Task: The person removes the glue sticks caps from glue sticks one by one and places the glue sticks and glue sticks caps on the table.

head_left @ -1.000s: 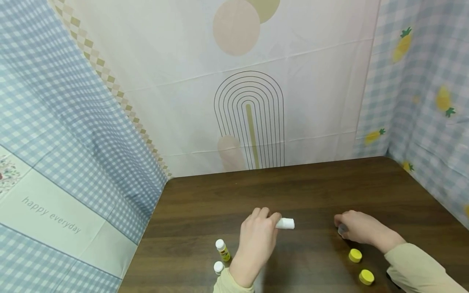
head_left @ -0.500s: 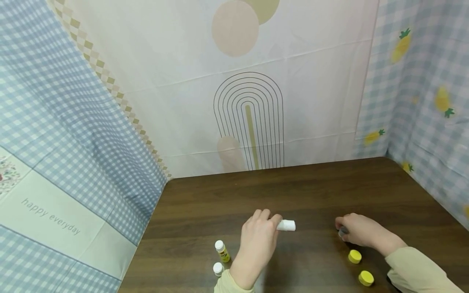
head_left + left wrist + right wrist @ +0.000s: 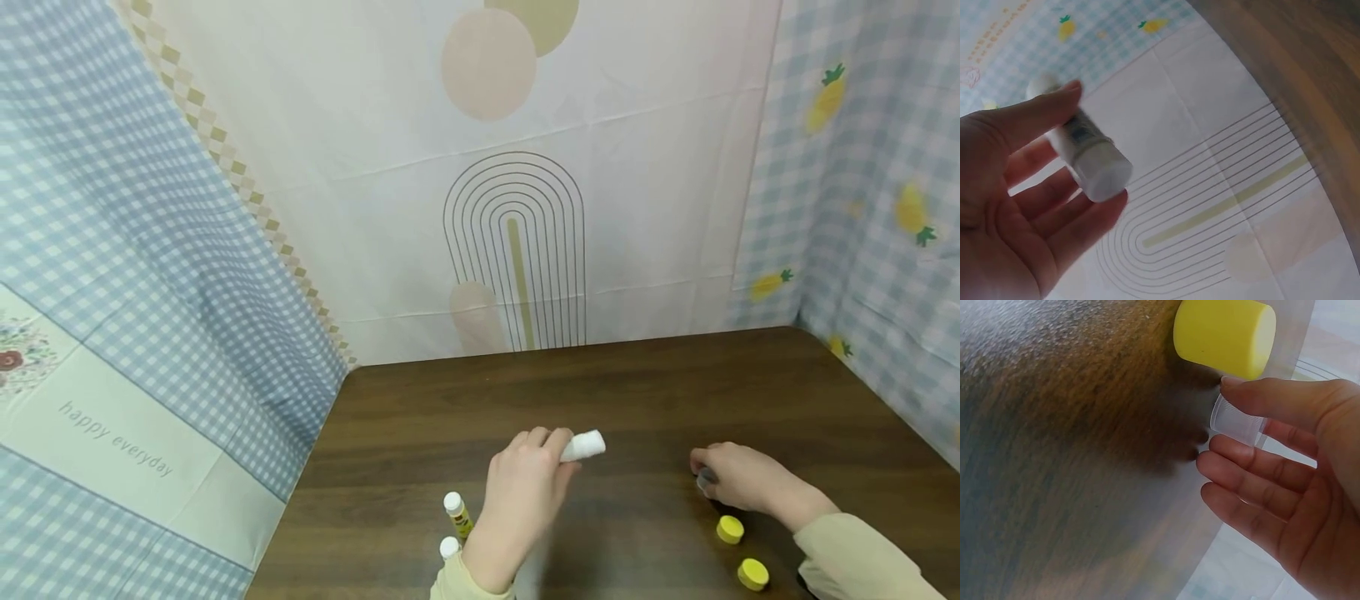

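Note:
My left hand (image 3: pixel 520 492) holds a white glue stick (image 3: pixel 583 445) above the table, thumb on one side and fingers on the other. Its white cap end points right and slightly up in the head view; a dark label shows on its barrel in the left wrist view. Over on the right, my right hand (image 3: pixel 750 479) pinches a small translucent cap (image 3: pixel 1238 422) close over the tabletop. Beside that hand in the right wrist view is a yellow cap (image 3: pixel 1222 337). The head view shows it as the farther yellow cap (image 3: pixel 730 529) of two.
A second yellow cap (image 3: pixel 753 574) lies nearer the front. Left of my left wrist stand a yellow glue stick with a white cap (image 3: pixel 458 514) and another white-topped stick (image 3: pixel 449 548), partly hidden by the sleeve. Patterned cloths hang behind and beside the dark wooden table (image 3: pixel 600 383).
The left hand has tilted the glue stick, so its capped end has risen. The right hand keeps its pinch on the translucent cap and has barely moved.

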Available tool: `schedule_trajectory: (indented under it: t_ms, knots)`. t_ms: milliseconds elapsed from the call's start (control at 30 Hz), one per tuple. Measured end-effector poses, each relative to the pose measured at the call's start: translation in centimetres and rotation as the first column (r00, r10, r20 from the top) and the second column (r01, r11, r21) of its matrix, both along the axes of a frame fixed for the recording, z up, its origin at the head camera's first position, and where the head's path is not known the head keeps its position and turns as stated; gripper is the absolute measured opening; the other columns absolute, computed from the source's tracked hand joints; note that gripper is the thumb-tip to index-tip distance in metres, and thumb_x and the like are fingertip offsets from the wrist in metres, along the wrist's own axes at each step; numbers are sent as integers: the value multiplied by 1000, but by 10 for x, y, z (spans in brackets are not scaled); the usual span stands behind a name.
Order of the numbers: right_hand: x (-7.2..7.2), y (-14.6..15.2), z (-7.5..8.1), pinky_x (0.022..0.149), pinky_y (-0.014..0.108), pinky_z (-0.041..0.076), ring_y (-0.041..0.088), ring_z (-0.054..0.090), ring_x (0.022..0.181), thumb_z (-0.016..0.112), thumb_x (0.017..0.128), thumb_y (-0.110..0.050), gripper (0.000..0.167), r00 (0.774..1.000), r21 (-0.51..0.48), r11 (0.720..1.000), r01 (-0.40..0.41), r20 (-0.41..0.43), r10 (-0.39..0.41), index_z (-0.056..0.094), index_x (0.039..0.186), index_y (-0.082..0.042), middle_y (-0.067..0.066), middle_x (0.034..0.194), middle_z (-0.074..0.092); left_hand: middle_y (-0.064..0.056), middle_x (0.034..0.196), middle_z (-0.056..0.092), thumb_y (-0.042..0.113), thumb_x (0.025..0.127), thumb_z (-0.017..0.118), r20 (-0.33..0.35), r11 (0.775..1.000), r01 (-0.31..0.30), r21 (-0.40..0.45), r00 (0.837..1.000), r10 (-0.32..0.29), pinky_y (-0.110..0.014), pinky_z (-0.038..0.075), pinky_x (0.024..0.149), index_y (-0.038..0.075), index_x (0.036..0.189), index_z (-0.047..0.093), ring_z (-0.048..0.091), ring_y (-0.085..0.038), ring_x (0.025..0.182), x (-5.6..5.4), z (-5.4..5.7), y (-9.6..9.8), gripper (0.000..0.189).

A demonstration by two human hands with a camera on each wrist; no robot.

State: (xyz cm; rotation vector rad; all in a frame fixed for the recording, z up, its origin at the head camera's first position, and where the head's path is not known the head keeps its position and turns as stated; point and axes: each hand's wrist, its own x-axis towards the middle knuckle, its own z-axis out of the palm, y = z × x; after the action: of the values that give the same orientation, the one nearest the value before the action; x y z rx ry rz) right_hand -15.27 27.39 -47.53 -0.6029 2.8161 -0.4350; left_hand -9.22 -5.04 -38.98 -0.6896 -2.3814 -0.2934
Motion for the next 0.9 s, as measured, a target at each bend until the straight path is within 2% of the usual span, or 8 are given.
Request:
schedule_trajectory:
  t_ms: [267,533,733,833,900]
  knots:
    - [2,1,-2,60,32,42,11,47,68,77,86,-12,17,1000,-18,1000,-7,-17,7,64,96,-15,-4,84,55,0,86,72,27,84,84,-50,990,57,133,997,-51,-32,55,54,9,105,65,70,-15,68,-1,11,-9,33]
    - [1,3,-3,61,33,42,12,47,69,77,86,-12,18,1000,-29,1000,-6,-4,6,64,98,-14,-3,86,56,-4,85,72,22,88,79,-29,982,63,177,998,-59,-35,54,53,5,109,60,70,-19,65,-8,11,-22,33]
    - [0,4,-4,61,34,43,11,49,70,78,86,-13,19,1000,-30,1000,-7,-13,6,64,99,-15,-3,87,57,-4,84,71,19,91,77,42,968,95,234,993,-108,-32,53,54,6,108,59,65,-13,63,-18,16,-45,29]
    - [1,4,-5,61,33,44,10,49,70,78,86,-13,18,1000,-33,999,-10,-19,9,64,98,-16,-4,87,57,-1,82,69,21,92,76,114,959,83,272,986,-118,-28,50,55,7,107,59,60,-10,62,-24,17,-61,27]
    - [1,4,-5,61,33,44,10,49,70,78,86,-13,19,1000,-36,999,-15,-26,14,64,98,-16,-4,87,56,-2,86,71,23,93,75,175,943,71,324,975,-133,-26,53,60,8,107,59,63,-9,67,-29,17,-72,26]
